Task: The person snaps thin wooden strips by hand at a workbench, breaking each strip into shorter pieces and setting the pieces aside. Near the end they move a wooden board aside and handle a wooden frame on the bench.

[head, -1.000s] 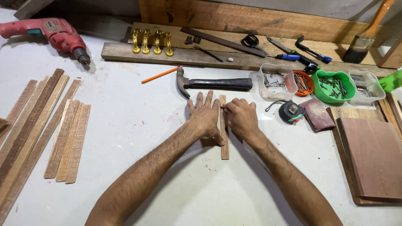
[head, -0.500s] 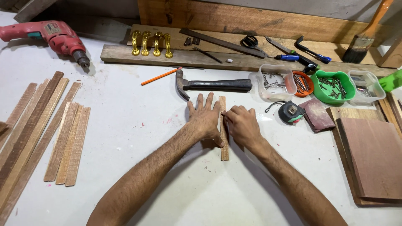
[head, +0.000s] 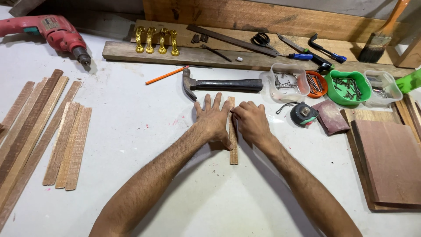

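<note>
On the white, paint-flecked bench (head: 131,131), a narrow raw wood strip (head: 233,151) lies lengthwise below the dark-handled hammer (head: 223,84), the left hand (head: 213,120) flat with fingers spread beside it, the right hand (head: 250,123) curled, fingertips pinching its edge, both unmoved since before

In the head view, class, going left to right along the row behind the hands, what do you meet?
Orange pencil → hammer → clear tub of nails → orange dish → green bowl → clear tub.
</note>
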